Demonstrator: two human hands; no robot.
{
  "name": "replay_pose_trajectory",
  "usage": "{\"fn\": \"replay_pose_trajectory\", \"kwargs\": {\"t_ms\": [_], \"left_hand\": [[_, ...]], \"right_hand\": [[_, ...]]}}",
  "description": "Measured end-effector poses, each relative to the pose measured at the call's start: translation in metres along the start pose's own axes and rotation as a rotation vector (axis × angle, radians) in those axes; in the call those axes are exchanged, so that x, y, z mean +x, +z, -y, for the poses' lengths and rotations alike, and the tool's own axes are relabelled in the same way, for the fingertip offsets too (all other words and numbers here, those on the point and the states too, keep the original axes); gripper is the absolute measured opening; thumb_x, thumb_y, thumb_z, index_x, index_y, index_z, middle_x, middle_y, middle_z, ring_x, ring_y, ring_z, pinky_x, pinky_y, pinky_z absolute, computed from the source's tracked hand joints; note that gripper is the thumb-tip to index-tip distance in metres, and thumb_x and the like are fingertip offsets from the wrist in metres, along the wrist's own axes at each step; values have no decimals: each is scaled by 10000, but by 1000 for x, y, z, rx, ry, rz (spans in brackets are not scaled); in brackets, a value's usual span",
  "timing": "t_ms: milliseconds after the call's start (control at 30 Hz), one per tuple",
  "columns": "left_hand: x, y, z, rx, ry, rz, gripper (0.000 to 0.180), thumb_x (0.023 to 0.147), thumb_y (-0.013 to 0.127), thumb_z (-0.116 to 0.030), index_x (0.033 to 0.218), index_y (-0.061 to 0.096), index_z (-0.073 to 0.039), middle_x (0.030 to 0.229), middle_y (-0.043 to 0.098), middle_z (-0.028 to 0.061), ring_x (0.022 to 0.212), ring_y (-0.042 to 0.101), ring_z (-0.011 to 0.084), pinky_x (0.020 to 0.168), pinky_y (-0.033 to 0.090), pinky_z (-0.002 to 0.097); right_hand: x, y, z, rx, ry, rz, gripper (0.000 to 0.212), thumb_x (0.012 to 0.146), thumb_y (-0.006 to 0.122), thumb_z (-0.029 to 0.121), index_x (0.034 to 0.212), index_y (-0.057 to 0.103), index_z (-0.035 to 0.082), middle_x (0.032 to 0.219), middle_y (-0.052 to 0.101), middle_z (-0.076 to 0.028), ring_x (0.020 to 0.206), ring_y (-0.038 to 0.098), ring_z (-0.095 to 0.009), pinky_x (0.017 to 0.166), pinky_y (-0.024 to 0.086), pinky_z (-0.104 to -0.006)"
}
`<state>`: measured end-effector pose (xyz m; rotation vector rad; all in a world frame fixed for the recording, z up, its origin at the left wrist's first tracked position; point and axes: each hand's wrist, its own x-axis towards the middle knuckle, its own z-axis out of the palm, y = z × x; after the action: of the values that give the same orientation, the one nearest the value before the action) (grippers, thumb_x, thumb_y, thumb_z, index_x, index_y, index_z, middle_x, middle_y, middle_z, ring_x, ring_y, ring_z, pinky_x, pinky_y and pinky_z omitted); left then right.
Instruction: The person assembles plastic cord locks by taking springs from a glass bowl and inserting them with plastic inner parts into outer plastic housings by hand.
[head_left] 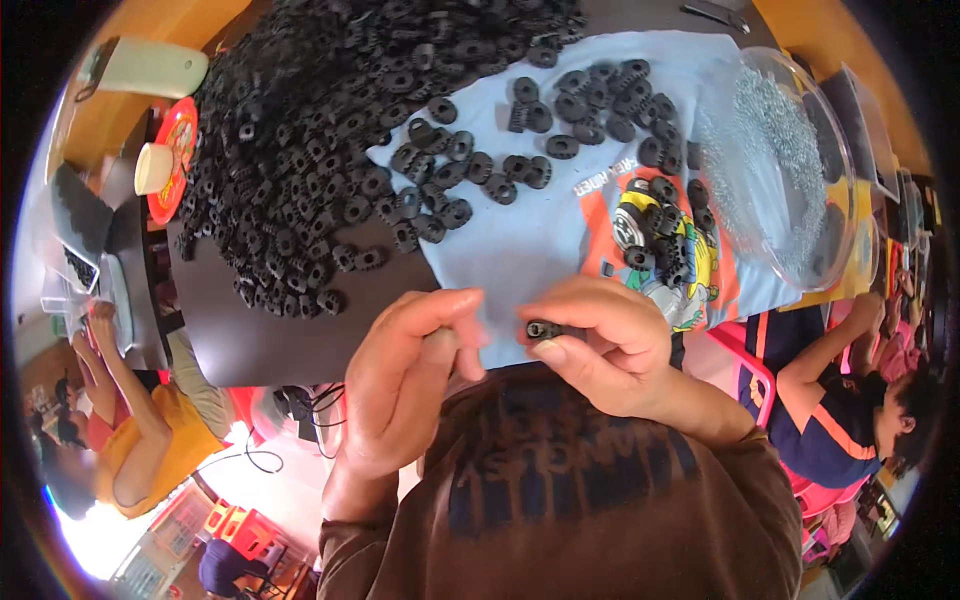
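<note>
My right hand pinches a small black ribbed plastic part between thumb and fingers. Its round end faces left and shows a light ring inside. Just left of it, my left hand is held with its fingers bent and apart. Motion smears its fingertips, and no held thing shows between them. Beyond my hands a light blue printed cloth lies on the dark table. Several similar black parts are scattered over it.
A large pile of black parts covers the table's far left. At right stands a clear round tray with many small silvery springs. A red plate, a cream cup and a pale green bottle are at left. People sit on both sides.
</note>
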<state>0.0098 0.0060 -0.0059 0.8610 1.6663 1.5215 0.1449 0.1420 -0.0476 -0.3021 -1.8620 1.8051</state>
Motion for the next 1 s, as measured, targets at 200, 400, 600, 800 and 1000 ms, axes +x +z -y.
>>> {"fn": "replay_pose_trajectory", "kwargs": {"t_ms": [200, 400, 600, 800, 1000], "left_hand": [[7, -4, 20, 476, 400, 125, 264, 836, 552, 8, 1097, 588, -16, 1053, 649, 130, 944, 619, 282, 819, 430, 378], [9, 0, 30, 188, 604, -19, 382, 691, 684, -13, 1064, 623, -70, 1076, 658, 83, 1079, 588, 275, 867, 389, 355], [5, -12, 35, 47, 560, 39, 434, 822, 548, -70, 1250, 498, -126, 1178, 597, 53, 1158, 520, 296, 979, 290, 442], [-1, -28, 44, 60, 513, 57, 416, 827, 553, -74, 1239, 501, -97, 1183, 591, 68, 1153, 523, 291, 988, 280, 455], [-2, -55, 38, 167, 489, -23, 406, 714, 666, -39, 1114, 600, -54, 1062, 605, 115, 913, 587, 274, 862, 387, 406]], "right_hand": [[-5, 2, 2, 46, 53, -7, 231, 831, 607, 19, 1056, 595, -35, 927, 625, -136, 791, 607, -189, 699, 483, -298], [-14, 28, 13, 277, 75, -143, 236, 868, 538, 69, 1091, 548, -9, 1024, 591, -168, 899, 583, -224, 807, 467, -352], [-13, 49, 13, 416, 152, -64, 244, 843, 548, 39, 1082, 554, -10, 1138, 567, -166, 1072, 536, -237, 939, 400, -376], [-15, 70, 12, 436, 274, -215, 236, 854, 574, 65, 1079, 556, -3, 1104, 573, -152, 1046, 540, -231, 927, 402, -374], [4, 84, 11, 368, 160, -50, 209, 881, 535, 72, 1059, 561, -34, 1112, 561, -176, 1045, 541, -244, 928, 406, -379]]}}
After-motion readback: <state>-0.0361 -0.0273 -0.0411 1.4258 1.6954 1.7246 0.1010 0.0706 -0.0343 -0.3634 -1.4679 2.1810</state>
